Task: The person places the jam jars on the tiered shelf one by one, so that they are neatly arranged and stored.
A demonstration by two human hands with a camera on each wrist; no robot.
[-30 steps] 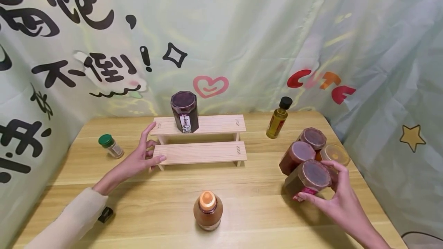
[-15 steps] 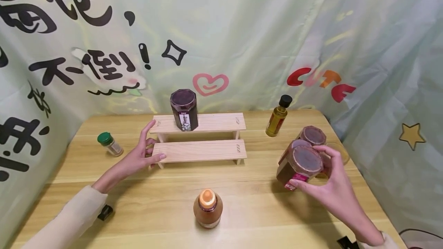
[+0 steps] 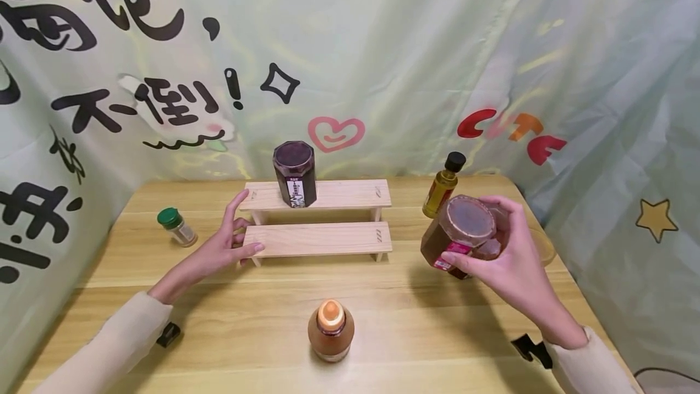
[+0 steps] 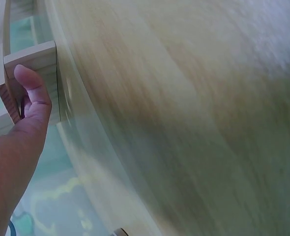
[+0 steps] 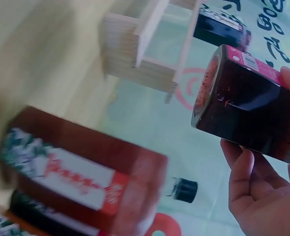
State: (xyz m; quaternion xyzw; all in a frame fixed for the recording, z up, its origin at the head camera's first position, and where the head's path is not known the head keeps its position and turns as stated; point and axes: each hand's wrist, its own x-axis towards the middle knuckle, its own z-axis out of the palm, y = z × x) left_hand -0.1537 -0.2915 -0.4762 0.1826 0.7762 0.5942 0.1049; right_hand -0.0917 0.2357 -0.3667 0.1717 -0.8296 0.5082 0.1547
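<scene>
My right hand [image 3: 516, 266] grips a dark octagonal jar [image 3: 462, 224] with a pink label, tilted and raised above the table on the right. In the right wrist view the thumb lies along the label side of this jar [image 5: 248, 103], and fingers curl beneath it. On the left, my left hand [image 3: 226, 245] holds the end of a two-step wooden rack [image 3: 322, 239], thumb on the lower step. The left wrist view shows fingers hooked round the rack's end board [image 4: 39, 61]. A purple-black jar [image 3: 295, 178] stands on the upper step.
More jars stand at right, mostly hidden by my right hand; one reddish-brown jar [image 5: 86, 167] shows in the right wrist view. An oil bottle [image 3: 440, 190] stands behind them. A green-capped shaker [image 3: 177, 227] is left of the rack, an orange-capped bottle [image 3: 330, 333] in front.
My right hand has lifted the pink-labelled jar from the group of jars and carried it leftward and farther back. The left hand stays on the rack.
</scene>
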